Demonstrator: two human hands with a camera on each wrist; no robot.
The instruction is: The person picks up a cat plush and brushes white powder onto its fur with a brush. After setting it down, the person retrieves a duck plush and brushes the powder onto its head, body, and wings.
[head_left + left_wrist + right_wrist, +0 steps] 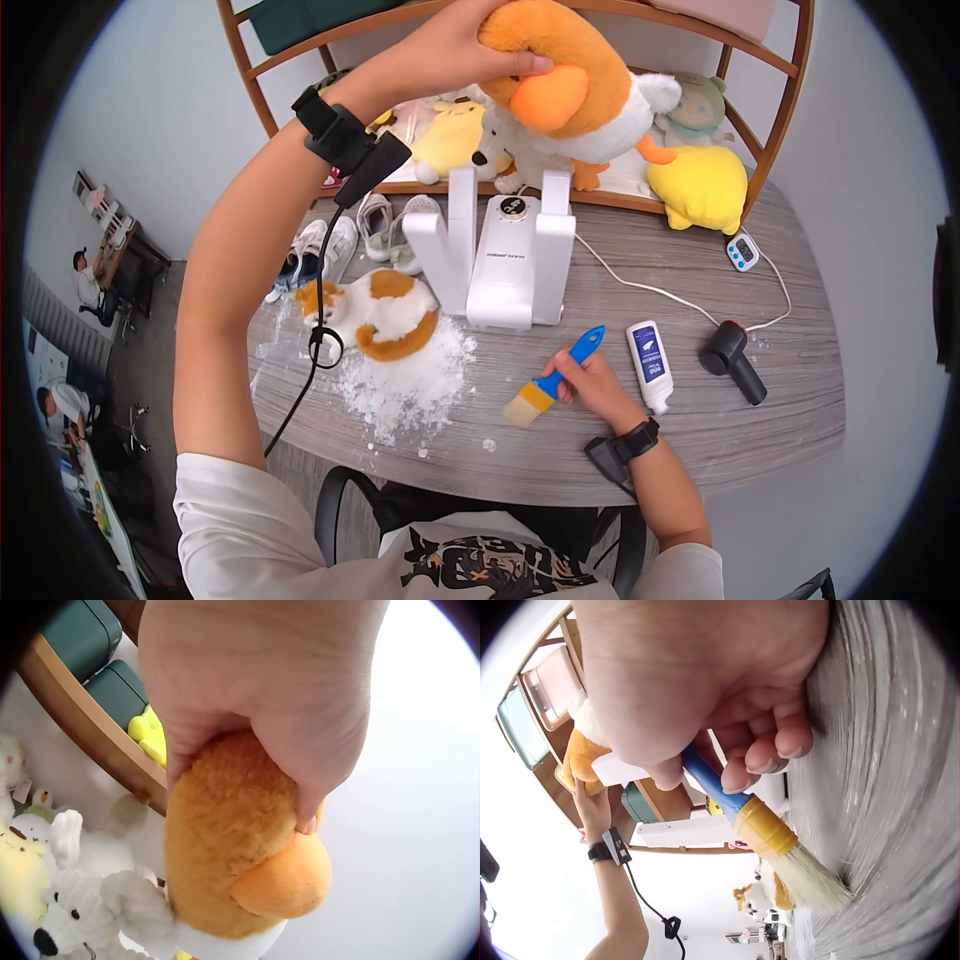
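Held up in front of the shelf, an orange-and-white plush toy [607, 95] with orange feet and a rounded orange bill is gripped at its head by my left hand [468, 45]. In the left wrist view the thumb presses beside the orange bill [289, 879]. My right hand [598, 385] holds a paintbrush [556, 376] by its blue handle, low over the table. Its pale bristles [814, 881] reach down close to the wood in the right wrist view. A white-and-orange plush cat [385, 312] lies at the left, with white powder [415, 385] spread around it.
A white shoe dryer-like device [505, 262] with upright arms stands mid-table. Shoes [376, 225] sit behind the cat. A white bottle [650, 365], a dark hair dryer-shaped tool [735, 360] and a small timer [742, 252] lie right. Plush toys fill the wooden shelf [775, 140].
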